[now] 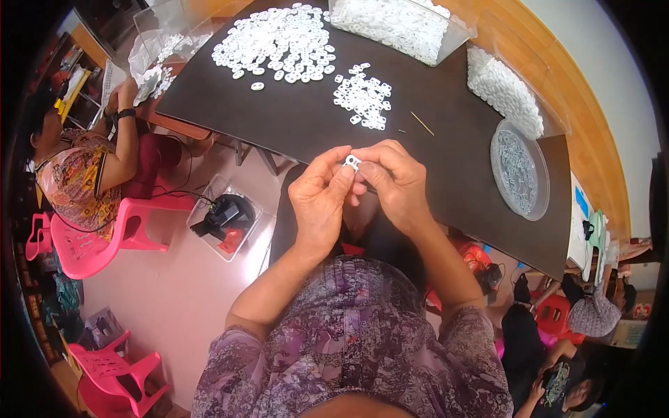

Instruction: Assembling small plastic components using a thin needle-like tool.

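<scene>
The left hand and right hand pinch one small white piece between nearly closed fingers.

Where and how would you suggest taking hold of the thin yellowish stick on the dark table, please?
I would pinch the yellowish stick near its middle, from above, with the nearer right hand once it is free: the stick lies flat and slender, with bare table along both long sides for thumb and finger.
</scene>
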A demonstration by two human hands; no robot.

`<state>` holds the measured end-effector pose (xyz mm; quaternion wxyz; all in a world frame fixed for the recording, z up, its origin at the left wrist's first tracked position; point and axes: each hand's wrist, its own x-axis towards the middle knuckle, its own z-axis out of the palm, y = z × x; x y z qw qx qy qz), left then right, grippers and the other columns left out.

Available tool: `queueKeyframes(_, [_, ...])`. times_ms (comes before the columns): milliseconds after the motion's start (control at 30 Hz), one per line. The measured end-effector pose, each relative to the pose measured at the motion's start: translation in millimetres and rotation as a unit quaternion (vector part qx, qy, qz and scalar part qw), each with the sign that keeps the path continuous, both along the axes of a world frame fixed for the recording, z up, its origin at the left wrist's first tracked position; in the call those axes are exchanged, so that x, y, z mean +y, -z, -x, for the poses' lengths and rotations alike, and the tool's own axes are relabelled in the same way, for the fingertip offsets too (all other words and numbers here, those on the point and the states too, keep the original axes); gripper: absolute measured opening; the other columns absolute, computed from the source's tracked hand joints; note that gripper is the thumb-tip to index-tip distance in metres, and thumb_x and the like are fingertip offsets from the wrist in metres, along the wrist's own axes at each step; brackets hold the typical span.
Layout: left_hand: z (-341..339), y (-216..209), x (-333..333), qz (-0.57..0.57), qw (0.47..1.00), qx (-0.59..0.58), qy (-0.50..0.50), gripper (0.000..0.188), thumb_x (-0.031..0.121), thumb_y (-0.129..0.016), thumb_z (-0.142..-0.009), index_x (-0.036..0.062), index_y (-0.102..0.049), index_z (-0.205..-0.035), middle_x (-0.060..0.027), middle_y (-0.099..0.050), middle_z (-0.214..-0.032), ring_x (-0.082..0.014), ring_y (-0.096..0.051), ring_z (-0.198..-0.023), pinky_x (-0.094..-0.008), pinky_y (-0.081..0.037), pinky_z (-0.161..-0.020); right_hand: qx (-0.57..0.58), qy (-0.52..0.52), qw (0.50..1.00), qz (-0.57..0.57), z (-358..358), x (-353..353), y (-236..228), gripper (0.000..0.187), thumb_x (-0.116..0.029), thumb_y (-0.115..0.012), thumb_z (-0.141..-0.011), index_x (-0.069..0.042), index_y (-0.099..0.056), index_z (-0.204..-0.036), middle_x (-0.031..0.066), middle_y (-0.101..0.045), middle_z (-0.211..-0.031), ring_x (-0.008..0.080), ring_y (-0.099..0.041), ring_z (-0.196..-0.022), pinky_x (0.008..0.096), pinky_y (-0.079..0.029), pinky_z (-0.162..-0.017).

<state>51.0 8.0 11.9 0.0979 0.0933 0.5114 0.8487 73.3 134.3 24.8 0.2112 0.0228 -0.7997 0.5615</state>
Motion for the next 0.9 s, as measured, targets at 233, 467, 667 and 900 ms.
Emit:
queueKeyframes(233, [3,0,8,-0.024,0.999,-0.04,-0.021,0.022,0.002,-0.055,-0.089,-0.0081,-0.057,-0.109,-0.0079,-0.063,-0.083,-0.0099,-0.058,-0.065,-0.0218,-0.048,-0.058,0.044,0.014,0.997,-0.063,-4,-2,3,0.028,0.0,-0.068,-0.068,-0.003,-0.065,-0.096,0.0068,-0.059,-0.083,0.0223,-0.054,-0.078,0.0326,-0.045,-0.068])
queueKeyframes(467, [1,-3,11,-0.071,0.995,-0.067,-0.036,0.017,0.003,-0.057,-0.089,-0.0082,-0.059,-0.102,-0.0095,-0.065,-0.086,-0.0105,-0.059,-0.069,-0.0209,-0.048,-0.063,0.112,0.063,0.97,-0.208,-2,-4,-1,0.032,-0.004,-0.071,-0.065,-0.004,-0.065,-0.097,0.0082,-0.058,-0.084,0.0249,-0.052,-0.079,0.0345,-0.045,-0.066])
queueKeyframes(667, [1,-4,10,-0.056,0.996,-0.06,-0.029,0.018,0.008,-0.059,-0.088,-0.0038,-0.06,-0.101,-0.0077,-0.064,-0.088,-0.0112,-0.06,-0.072,-0.0231,-0.05,-0.062,0.159,0.086,0.957,-0.226,-1,-3,5,0.032,-0.006,-0.069,-0.069,0.0,-0.061,-0.099,0.0095,-0.058,-0.087,0.0261,-0.052,-0.077,0.0347,-0.045,-0.065])
queueKeyframes(900, [0,-4,9,-0.061,0.996,-0.064,-0.018,0.018,0.008,-0.059,-0.088,-0.0047,-0.06,-0.102,-0.0077,-0.064,-0.088,-0.0114,-0.061,-0.073,-0.023,-0.05,-0.064,0.199,0.09,0.945,-0.243,-1,-3,5,0.03,-0.006,-0.069,-0.07,0.001,-0.061,-0.098,0.0104,-0.059,-0.087,0.0268,-0.053,-0.075,0.0348,-0.045,-0.062])
